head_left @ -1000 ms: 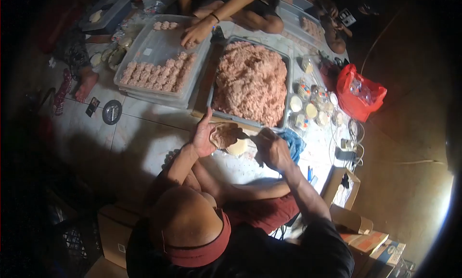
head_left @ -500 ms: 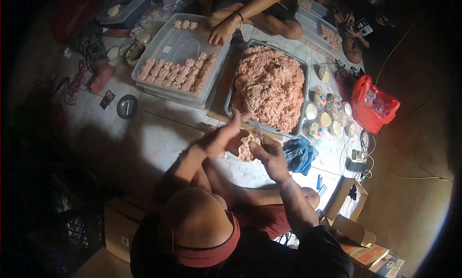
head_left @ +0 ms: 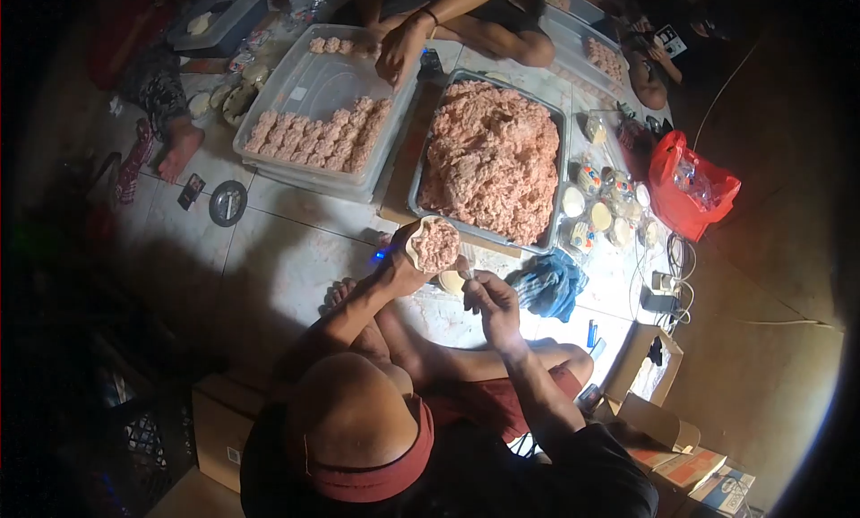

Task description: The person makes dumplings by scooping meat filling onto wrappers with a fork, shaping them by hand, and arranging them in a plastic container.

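Note:
My left hand (head_left: 401,274) is closed around a round dough wrapper (head_left: 413,249) with a lump of minced meat filling (head_left: 438,246) on it, just in front of the big tub. Between the fingers of my right hand (head_left: 494,305) is a small spreading tool (head_left: 467,271), its kind hard to make out; its end points toward the wrapper without clearly touching it. Below the filling lies a pale round stack of wrappers (head_left: 451,282), partly hidden. A grey tub (head_left: 562,173) heaped with pink minced meat (head_left: 493,159) stands beyond both hands.
A clear plastic box (head_left: 313,70) holds rows of meat dumplings (head_left: 318,137); another person's hand (head_left: 399,52) reaches over it. To the right are packs of wrappers (head_left: 618,209), a blue cloth (head_left: 548,285), a red plastic bag (head_left: 690,186) and cables (head_left: 683,276). A black ashtray (head_left: 228,203) lies left.
My left hand, spread open before, now holds the wrapper with filling, facing up. My right hand has drawn slightly down with the tool. The other person's hand has shifted up a little.

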A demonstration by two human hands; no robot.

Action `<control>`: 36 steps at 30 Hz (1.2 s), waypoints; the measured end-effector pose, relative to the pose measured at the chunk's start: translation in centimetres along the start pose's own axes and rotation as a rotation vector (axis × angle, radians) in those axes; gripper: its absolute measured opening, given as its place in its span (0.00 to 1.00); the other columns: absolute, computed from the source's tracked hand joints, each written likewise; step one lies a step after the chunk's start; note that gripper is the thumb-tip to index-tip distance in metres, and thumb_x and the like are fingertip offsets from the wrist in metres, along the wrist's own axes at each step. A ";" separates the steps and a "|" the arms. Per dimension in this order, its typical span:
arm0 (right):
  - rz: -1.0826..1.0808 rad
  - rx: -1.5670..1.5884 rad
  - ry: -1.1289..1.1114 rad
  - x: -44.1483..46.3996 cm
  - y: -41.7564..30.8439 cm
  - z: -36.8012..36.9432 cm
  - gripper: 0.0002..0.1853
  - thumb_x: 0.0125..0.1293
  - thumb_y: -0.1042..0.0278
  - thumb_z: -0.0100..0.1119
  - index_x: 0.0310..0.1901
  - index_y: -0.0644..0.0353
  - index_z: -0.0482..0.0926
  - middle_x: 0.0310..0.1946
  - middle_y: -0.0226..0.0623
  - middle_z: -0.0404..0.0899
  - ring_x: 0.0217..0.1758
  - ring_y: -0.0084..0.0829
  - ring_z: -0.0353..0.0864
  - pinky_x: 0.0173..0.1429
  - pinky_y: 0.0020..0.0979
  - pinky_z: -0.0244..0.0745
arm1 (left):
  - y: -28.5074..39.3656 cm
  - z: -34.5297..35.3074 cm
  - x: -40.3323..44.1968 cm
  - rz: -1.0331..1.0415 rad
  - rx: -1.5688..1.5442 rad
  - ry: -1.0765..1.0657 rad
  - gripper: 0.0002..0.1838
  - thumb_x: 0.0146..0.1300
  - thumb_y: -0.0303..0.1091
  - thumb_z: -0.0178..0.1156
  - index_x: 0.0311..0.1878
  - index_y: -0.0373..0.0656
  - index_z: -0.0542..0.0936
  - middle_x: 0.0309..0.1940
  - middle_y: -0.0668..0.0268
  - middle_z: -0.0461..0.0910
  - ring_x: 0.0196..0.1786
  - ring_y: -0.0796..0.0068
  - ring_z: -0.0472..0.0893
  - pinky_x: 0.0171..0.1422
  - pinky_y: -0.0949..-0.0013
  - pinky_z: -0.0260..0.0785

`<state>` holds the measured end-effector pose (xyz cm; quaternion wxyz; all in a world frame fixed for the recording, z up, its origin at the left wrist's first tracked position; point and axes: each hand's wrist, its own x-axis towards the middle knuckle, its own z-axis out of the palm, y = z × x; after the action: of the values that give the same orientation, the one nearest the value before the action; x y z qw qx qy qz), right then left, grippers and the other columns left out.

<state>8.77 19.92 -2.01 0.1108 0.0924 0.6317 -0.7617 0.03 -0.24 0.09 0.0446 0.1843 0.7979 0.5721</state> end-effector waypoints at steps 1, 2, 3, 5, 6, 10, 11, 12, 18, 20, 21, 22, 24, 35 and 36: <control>-0.232 -0.270 -0.013 0.4 -0.1 0.2 0.08 0.75 0.70 0.58 0.42 0.66 0.82 0.31 0.35 0.81 0.33 0.27 0.78 0.36 0.29 0.71 | -0.1 0.3 -0.2 0.024 0.019 -0.043 0.18 0.53 0.39 0.79 0.40 0.42 0.82 0.36 0.63 0.83 0.40 0.64 0.83 0.47 0.63 0.76; -0.461 -0.544 -0.025 0.9 -0.3 0.2 0.06 0.74 0.73 0.58 0.43 0.67 0.82 0.33 0.40 0.81 0.33 0.33 0.80 0.37 0.33 0.74 | -0.1 0.5 -0.3 0.050 0.037 -0.086 0.20 0.51 0.41 0.81 0.39 0.41 0.81 0.35 0.64 0.82 0.40 0.64 0.82 0.46 0.63 0.76; -0.480 -0.788 0.016 0.9 -3.2 1.0 0.09 0.75 0.71 0.56 0.42 0.68 0.82 0.34 0.43 0.80 0.34 0.40 0.81 0.40 0.37 0.74 | 0.0 0.7 -0.1 -0.041 0.057 -0.110 0.27 0.48 0.49 0.82 0.40 0.40 0.80 0.34 0.57 0.82 0.38 0.58 0.82 0.45 0.58 0.75; -0.457 -0.832 0.072 0.9 -4.4 0.2 0.06 0.71 0.78 0.56 0.44 0.67 0.83 0.35 0.49 0.79 0.36 0.45 0.81 0.41 0.37 0.74 | -1.6 1.7 -0.2 -0.051 0.028 -0.015 0.26 0.47 0.45 0.83 0.39 0.40 0.80 0.33 0.60 0.81 0.38 0.65 0.80 0.45 0.62 0.74; -0.390 -0.862 0.095 0.9 -4.9 -0.4 0.09 0.68 0.80 0.57 0.47 0.67 0.84 0.36 0.50 0.80 0.38 0.45 0.83 0.42 0.37 0.75 | -2.3 1.8 -0.1 -0.066 0.000 0.092 0.25 0.45 0.40 0.84 0.38 0.40 0.79 0.33 0.63 0.80 0.37 0.72 0.78 0.45 0.66 0.74; -0.056 -0.258 -0.027 0.1 -0.8 -2.3 0.09 0.76 0.70 0.56 0.47 0.65 0.84 0.31 0.27 0.76 0.31 0.21 0.71 0.39 0.25 0.68 | -2.0 -0.1 -0.1 -0.051 0.075 -0.065 0.23 0.49 0.38 0.80 0.44 0.41 0.79 0.39 0.57 0.83 0.42 0.59 0.84 0.48 0.62 0.77; 0.016 -0.074 -0.095 -0.4 0.1 -2.1 0.12 0.79 0.66 0.54 0.46 0.63 0.84 0.30 0.21 0.72 0.32 0.15 0.65 0.40 0.21 0.65 | -2.0 0.2 -0.1 -0.043 0.047 -0.046 0.22 0.49 0.36 0.79 0.44 0.41 0.79 0.41 0.58 0.83 0.44 0.60 0.84 0.49 0.63 0.77; 0.010 -0.041 -0.125 -0.7 0.8 -1.5 0.10 0.79 0.67 0.54 0.45 0.63 0.83 0.29 0.22 0.73 0.32 0.16 0.66 0.40 0.21 0.64 | -1.9 0.6 -0.1 -0.035 0.018 -0.027 0.21 0.50 0.33 0.78 0.45 0.41 0.79 0.42 0.60 0.83 0.45 0.61 0.84 0.50 0.63 0.77; -0.502 -0.782 0.075 0.6 -0.7 1.4 0.04 0.72 0.79 0.56 0.43 0.66 0.81 0.32 0.42 0.76 0.33 0.40 0.77 0.40 0.36 0.71 | -7.9 4.8 -1.7 -0.065 0.051 0.204 0.24 0.50 0.40 0.82 0.43 0.39 0.80 0.36 0.61 0.83 0.38 0.65 0.82 0.45 0.64 0.76; -0.478 -0.795 0.110 0.5 -1.0 0.2 0.07 0.72 0.79 0.56 0.45 0.66 0.82 0.33 0.47 0.76 0.35 0.44 0.78 0.40 0.38 0.72 | -0.9 0.4 0.1 -0.092 0.163 0.042 0.30 0.49 0.44 0.82 0.49 0.39 0.79 0.39 0.58 0.83 0.41 0.60 0.83 0.50 0.59 0.77; -0.371 -0.723 0.100 0.1 -1.2 -0.3 0.07 0.74 0.75 0.56 0.47 0.65 0.83 0.31 0.41 0.75 0.34 0.38 0.77 0.40 0.35 0.71 | -1.1 -0.6 0.0 -0.063 0.050 -0.005 0.31 0.48 0.44 0.83 0.49 0.39 0.78 0.38 0.59 0.82 0.40 0.63 0.83 0.49 0.60 0.77; -0.265 -0.650 0.090 -0.5 -1.2 -0.6 0.08 0.76 0.72 0.56 0.48 0.64 0.83 0.30 0.36 0.75 0.33 0.31 0.75 0.39 0.32 0.70 | -1.3 -1.1 -0.2 -0.033 -0.063 -0.051 0.31 0.47 0.43 0.83 0.49 0.39 0.77 0.36 0.60 0.82 0.39 0.65 0.82 0.48 0.61 0.76; -0.133 -0.469 0.008 -1.1 -0.2 -1.2 0.10 0.77 0.69 0.55 0.49 0.64 0.83 0.29 0.30 0.72 0.33 0.26 0.71 0.39 0.29 0.68 | -1.3 -0.2 -0.9 0.124 -0.063 0.274 0.33 0.46 0.41 0.84 0.49 0.40 0.75 0.35 0.64 0.80 0.39 0.71 0.80 0.48 0.64 0.75; -0.365 -0.355 -0.008 0.2 2.4 1.8 0.05 0.76 0.77 0.55 0.44 0.68 0.80 0.35 0.34 0.73 0.37 0.25 0.70 0.43 0.27 0.69 | -1.7 1.8 -0.8 0.029 -0.207 -0.025 0.27 0.44 0.31 0.85 0.45 0.39 0.79 0.39 0.69 0.81 0.45 0.79 0.79 0.54 0.71 0.74; -0.451 -0.560 0.083 0.3 2.1 1.7 0.05 0.75 0.77 0.56 0.44 0.69 0.80 0.35 0.37 0.74 0.37 0.27 0.72 0.44 0.28 0.69 | -1.1 1.5 -0.9 -0.103 -0.203 0.062 0.26 0.44 0.31 0.85 0.44 0.39 0.79 0.38 0.69 0.81 0.45 0.79 0.79 0.54 0.71 0.74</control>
<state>9.08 17.83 -3.72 -0.0649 -0.0522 0.8244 -0.5598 0.99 0.53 -1.58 0.0678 0.1197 0.7453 0.6524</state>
